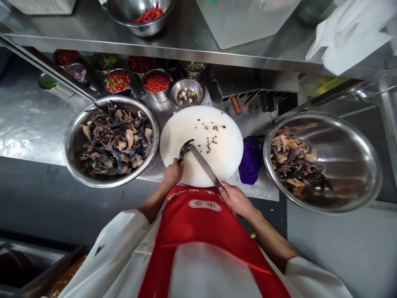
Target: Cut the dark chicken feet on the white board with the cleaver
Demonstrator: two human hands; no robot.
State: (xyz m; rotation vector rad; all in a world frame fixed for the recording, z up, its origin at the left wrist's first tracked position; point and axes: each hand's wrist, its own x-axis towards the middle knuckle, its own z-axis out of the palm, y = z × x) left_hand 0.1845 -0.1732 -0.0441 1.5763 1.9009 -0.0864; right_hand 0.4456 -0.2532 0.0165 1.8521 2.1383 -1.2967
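Note:
On the round white cutting board [173, 124], my left hand [172, 174] is closed round the lower end of a dark chicken foot [183, 151]. Its toes point up and to the right. My right hand [235, 198] grips a kitchen knife [206, 164], whose blade slants up and left with its tip at the toes. Small dark cut bits [208, 142] lie scattered over the board's upper right. A steel bowl [68, 155] heaped with dark chicken feet [116, 142] stands left of the board. Another large steel bowl [350, 165], on the right, holds more dark and pale pieces [294, 159].
A purple cloth [250, 161] lies right of the board. Behind it are a small steel bowl [197, 87] of scraps, metal cups of chopped peppers [156, 83], and a knife rack [238, 82]. A steel shelf [186, 47] overhangs the counter, carrying a bowl [145, 29] of red chillies.

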